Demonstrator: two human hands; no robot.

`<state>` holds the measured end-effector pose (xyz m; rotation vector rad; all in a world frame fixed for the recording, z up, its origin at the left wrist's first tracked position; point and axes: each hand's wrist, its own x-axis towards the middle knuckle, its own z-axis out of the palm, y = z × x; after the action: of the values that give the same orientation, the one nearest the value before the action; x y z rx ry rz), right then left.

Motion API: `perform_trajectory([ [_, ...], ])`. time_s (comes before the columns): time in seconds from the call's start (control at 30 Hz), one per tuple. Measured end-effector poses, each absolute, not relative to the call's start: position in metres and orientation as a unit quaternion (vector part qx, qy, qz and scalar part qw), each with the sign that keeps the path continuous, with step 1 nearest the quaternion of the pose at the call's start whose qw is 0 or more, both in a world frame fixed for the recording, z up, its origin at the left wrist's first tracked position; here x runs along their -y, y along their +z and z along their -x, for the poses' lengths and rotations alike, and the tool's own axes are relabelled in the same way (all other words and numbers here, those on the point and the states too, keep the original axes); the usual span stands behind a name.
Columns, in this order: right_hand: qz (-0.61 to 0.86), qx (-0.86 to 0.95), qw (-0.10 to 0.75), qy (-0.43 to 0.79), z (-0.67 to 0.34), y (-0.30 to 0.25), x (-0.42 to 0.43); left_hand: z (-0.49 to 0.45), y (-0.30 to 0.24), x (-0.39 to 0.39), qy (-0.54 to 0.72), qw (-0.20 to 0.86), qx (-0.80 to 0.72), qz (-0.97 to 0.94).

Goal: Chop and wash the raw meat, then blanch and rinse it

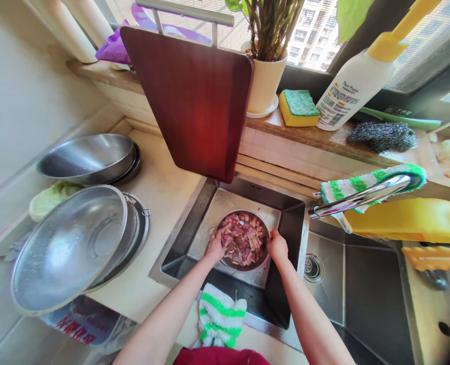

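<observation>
A round metal bowl (248,211) of cut raw meat pieces (245,241) in reddish liquid stands in the left sink basin (198,248). My left hand (215,247) is closed over the bowl's left rim, its fingertips at the meat and partly hidden there. On the opposite side, my right hand (277,246) grips the right rim, thumb on top and the other fingers mostly out of sight. A green and white striped cloth (223,314) hangs over the counter's front edge, below the basin.
A dark red cutting board (190,96) hangs behind the sink. The faucet (362,195) reaches over the right basin (373,284). Metal bowls (73,248) are stacked at left. On the sill stand a potted plant (266,83), a sponge (299,107) and a pump bottle (356,83).
</observation>
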<state>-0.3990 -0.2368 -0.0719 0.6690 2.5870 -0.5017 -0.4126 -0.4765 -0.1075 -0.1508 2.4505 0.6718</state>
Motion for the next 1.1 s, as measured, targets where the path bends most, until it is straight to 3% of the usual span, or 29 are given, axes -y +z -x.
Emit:
perform_trajectory([
  [0.37,-0.258,-0.923,0.222,-0.177,0.395,-0.074,0.239,0.410,-0.101,0.472,0.265,0.263,-0.928,0.012],
  [0.7,-0.320,-0.894,0.232,-0.210,0.404,-0.087,0.238,0.424,-0.109,0.405,0.217,0.279,-0.928,-0.115],
  [0.83,-0.290,-0.908,0.162,-0.257,0.376,-0.059,0.241,0.418,-0.111,0.387,0.187,0.261,-0.934,-0.159],
  [0.97,-0.202,-0.913,0.067,-0.347,0.322,-0.026,0.241,0.406,-0.127,0.383,0.048,0.193,-0.944,-0.264],
  [1.1,-0.251,-0.878,0.010,-0.407,0.260,-0.005,0.221,0.404,-0.135,0.379,-0.016,0.184,-0.927,-0.327],
])
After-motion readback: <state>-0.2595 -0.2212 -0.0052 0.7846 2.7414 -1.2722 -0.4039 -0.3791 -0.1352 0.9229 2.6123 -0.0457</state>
